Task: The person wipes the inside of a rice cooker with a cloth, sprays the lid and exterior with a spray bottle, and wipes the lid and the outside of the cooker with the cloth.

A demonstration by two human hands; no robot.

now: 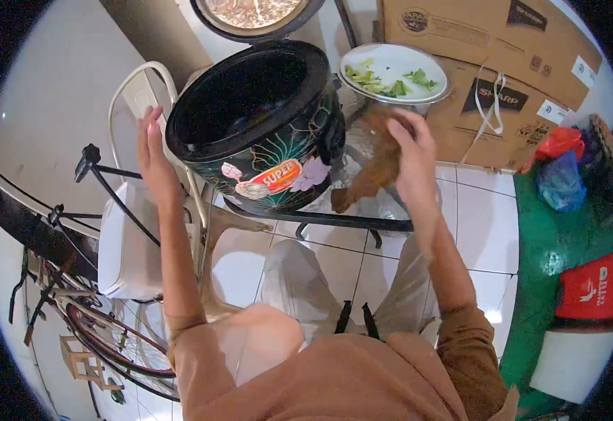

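Observation:
A black rice cooker (264, 126) with a flower pattern and the word SUPER stands open on a small glass-topped table (363, 221); its lid (254, 14) is tipped up behind it. My left hand (153, 154) is raised flat beside the cooker's left rim, fingers straight, holding nothing. My right hand (412, 151) is to the cooker's right and grips a brown cloth (373, 168) that hangs down onto the table. Just behind that hand sits a white plate (394, 70) with green vegetable scraps.
Cardboard boxes (489, 63) lean against the wall at the back right. A white metal chair (134, 231) and a bicycle (89, 309) stand on my left. Red and blue bags (566, 168) lie on a green mat (552, 245) at the right. The floor is white tile.

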